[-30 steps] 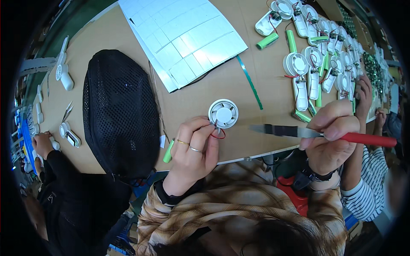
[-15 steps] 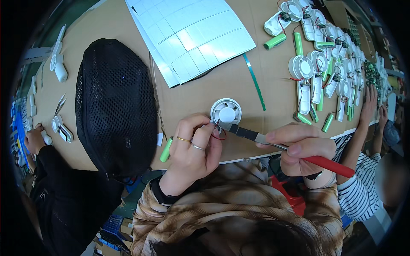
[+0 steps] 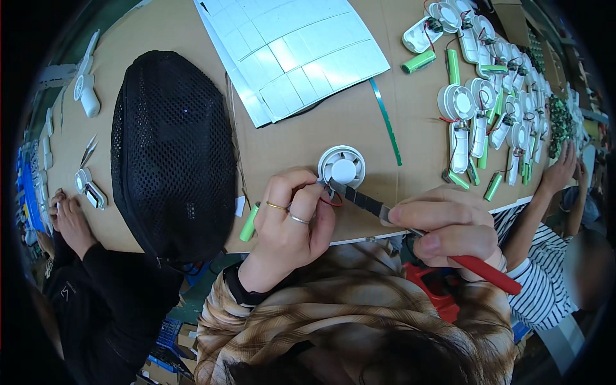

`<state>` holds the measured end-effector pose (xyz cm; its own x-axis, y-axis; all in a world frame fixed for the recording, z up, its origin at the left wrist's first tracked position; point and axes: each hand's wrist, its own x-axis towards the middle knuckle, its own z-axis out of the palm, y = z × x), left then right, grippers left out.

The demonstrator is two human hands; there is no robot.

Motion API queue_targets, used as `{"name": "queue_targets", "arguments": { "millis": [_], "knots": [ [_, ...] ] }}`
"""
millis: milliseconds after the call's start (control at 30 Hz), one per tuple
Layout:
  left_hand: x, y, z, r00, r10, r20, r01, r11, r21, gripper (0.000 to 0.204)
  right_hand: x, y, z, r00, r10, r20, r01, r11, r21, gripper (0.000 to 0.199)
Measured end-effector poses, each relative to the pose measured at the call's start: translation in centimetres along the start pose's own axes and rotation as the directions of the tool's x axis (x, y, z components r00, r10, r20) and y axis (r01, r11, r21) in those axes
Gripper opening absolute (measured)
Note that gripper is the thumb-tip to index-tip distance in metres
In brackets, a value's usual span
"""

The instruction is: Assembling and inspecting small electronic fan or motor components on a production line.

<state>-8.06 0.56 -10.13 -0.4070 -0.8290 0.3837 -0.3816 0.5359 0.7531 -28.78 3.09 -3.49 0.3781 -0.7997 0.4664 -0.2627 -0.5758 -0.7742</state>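
I count one round white fan housing [image 3: 342,167] just right of centre in the frame, lying flat on the brown table [image 3: 160,25], with a thin red wire [image 3: 328,203] curling out at its lower left edge. My left hand [image 3: 292,218] sits just below and left of it, two rings on its fingers, thumb and fingertips pinched together at the housing's lower left rim where the wire comes out; I cannot tell whether they grip the wire itself or only press against the rim. My right hand [image 3: 449,231], at lower right, is closed around one tool with a red handle [image 3: 449,247], its dark metal tip reaching up and left until it meets the same spot beside my left fingertips. One green battery [image 3: 249,222] lies just left of my left hand, touching the edge of one big black mesh bag [image 3: 173,147] that fills the left middle. One white sheet of square pads [image 3: 295,51] lies at top centre, and one green strip [image 3: 385,120] runs down beside it. At upper right a crowd of white fan parts [image 3: 487,96] and green batteries is too tangled for me to count. Two other people's hands show, one at far left [image 3: 67,218] and one at far right [image 3: 561,170].
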Motion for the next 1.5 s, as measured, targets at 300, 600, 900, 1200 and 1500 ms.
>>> {"name": "queue_targets", "arguments": {
  "millis": [300, 600, 900, 1200, 1500],
  "knots": [
    [0.0, 0.0, 0.0, 1.000, -0.005, 0.007, 0.005, 1.000, -0.016, 0.023, 1.2, 0.1, -0.7, 0.991, -0.094, 0.095, 0.097, 0.995, -0.032, 0.022],
    [-0.2, -0.2, 0.1, 1.000, 0.019, -0.018, -0.019, 1.000, -0.016, 0.024, 1.0, 0.0, 0.1, 0.997, -0.070, 0.044, 0.069, 0.997, 0.031, 0.019],
    [-0.2, -0.2, 0.1, 1.000, 0.024, -0.001, -0.024, 1.000, -0.010, 0.025, 1.5, 0.2, 1.4, 0.952, -0.270, 0.144, 0.282, 0.957, -0.070, 0.028],
    [0.1, -0.2, -0.1, 0.999, 0.040, 0.004, -0.040, 0.999, 0.001, 0.025, 1.4, -0.3, 2.5, 0.943, -0.294, 0.153, 0.318, 0.934, -0.165, 0.028],
    [0.3, -0.2, -0.2, 0.998, 0.057, 0.007, -0.057, 0.998, -0.002, 0.025, 1.9, -0.5, 1.7, 0.950, -0.227, 0.215, 0.257, 0.958, -0.129, 0.030]
  ]
}}
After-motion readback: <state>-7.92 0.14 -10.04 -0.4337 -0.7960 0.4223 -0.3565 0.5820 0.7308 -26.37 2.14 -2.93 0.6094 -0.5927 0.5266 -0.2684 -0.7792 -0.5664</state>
